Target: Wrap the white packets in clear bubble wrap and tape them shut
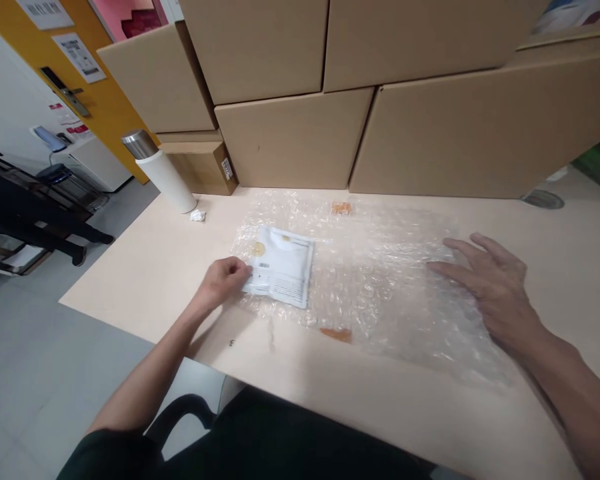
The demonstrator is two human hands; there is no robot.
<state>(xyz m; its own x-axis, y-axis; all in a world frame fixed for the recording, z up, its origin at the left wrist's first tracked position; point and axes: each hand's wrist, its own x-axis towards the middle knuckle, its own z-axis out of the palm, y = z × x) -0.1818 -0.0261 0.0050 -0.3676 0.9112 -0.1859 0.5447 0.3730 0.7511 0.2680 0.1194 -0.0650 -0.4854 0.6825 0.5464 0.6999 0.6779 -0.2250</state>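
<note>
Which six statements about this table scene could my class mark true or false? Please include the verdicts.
1. The white printed pouch lies on bubble wrap. True.
2. The right hand is clenched into a fist. False: the right hand's fingers are spread.
3. The left hand is at the pouch's left edge. True.
4. The white flask stands right of the pouch. False: the white flask stands left.
5. Cardboard boxes are stacked behind the wrap. True.
6. The door is blue. False: the door is yellow.

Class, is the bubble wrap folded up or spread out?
Spread out: the bubble wrap lies wide across the table, stretching from around the white packet to the right hand.
</note>
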